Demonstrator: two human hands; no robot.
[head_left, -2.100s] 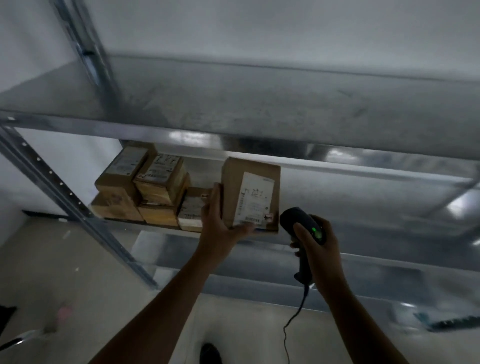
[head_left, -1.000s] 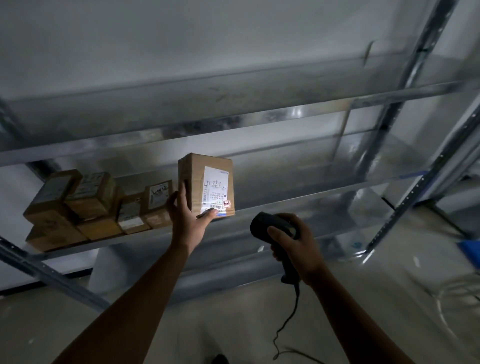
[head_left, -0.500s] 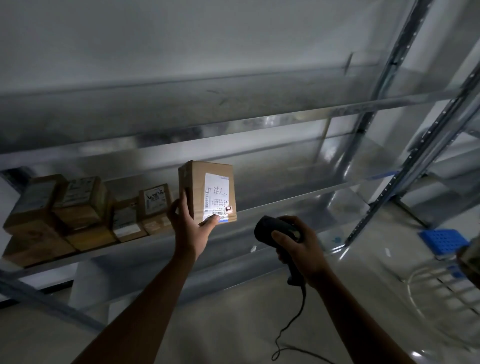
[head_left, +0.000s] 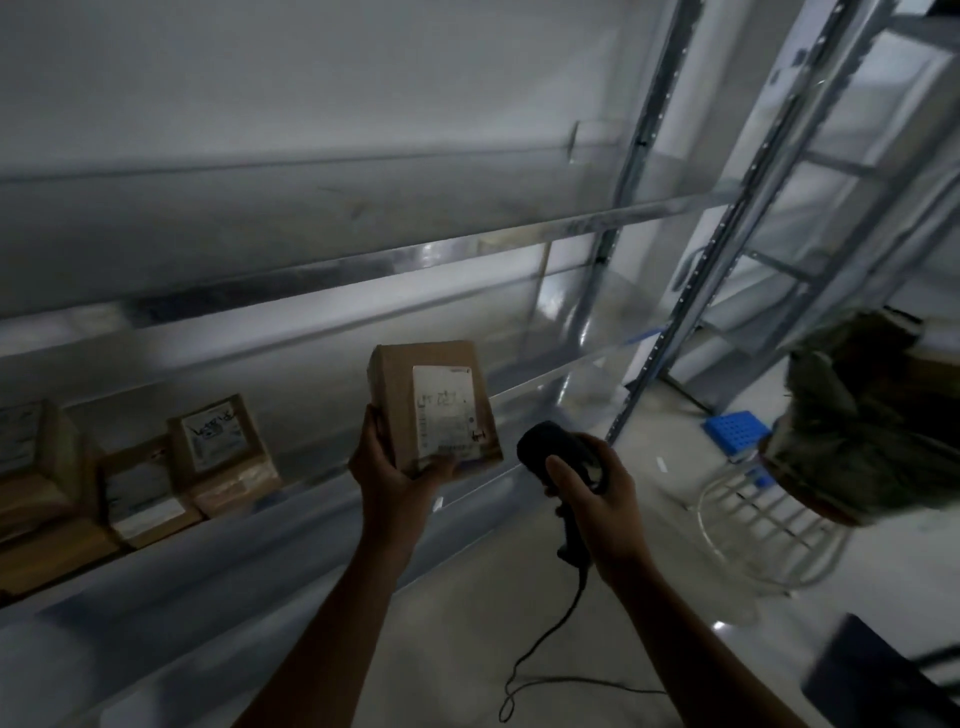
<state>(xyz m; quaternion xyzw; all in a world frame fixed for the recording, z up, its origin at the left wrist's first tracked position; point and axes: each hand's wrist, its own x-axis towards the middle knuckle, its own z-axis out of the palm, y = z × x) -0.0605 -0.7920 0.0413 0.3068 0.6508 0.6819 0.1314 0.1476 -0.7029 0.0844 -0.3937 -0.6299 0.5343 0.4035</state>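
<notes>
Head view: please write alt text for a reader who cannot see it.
A person's left hand holds up a labelled cardboard box while the right hand grips a black corded barcode scanner beside it. More labelled boxes stand on a metal shelf to the left.

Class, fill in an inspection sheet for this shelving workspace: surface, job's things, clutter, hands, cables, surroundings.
Surface: grey metal shelf, reflective.
Job's things: labelled cardboard box held upright, label facing the camera; black scanner beside it, not touching.
Clutter: stacked boxes at the shelf's left.
Hands: left hand grips the box from below; right hand grips the scanner.
Cables: scanner cord hangs down and loops on the floor.
Surroundings: blue crate, wire basket, olive bundle at right.
</notes>
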